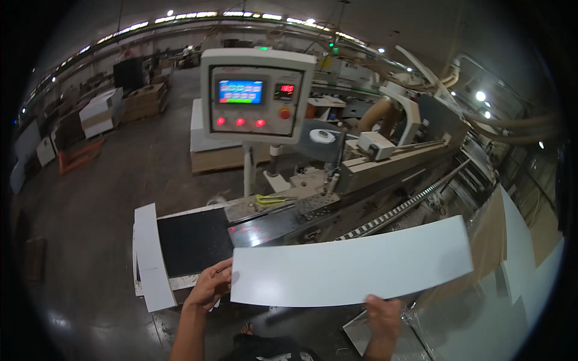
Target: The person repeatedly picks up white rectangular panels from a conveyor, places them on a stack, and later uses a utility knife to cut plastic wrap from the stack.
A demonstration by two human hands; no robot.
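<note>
Done: one white panel (pixel 349 268) is lifted clear, held in front of the machine (pixel 385 171). Left, by judgement: setting it down; edge finish cannot be told. The left hand (pixel 211 286) pinches its left end; the right hand (pixel 383 316) clasps the lower edge, thumb on the face. Count: one panel held; at least two white strips (pixel 153 259) across the left end of the counter (pixel 195 240); one control box (pixel 253 127); three red-lit buttons (pixel 241 121).

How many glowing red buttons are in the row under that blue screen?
3. The left button, middle button and right button sit side by side below the blue screen. None looks hidden. The red knob farther right isn't in that row.
</note>
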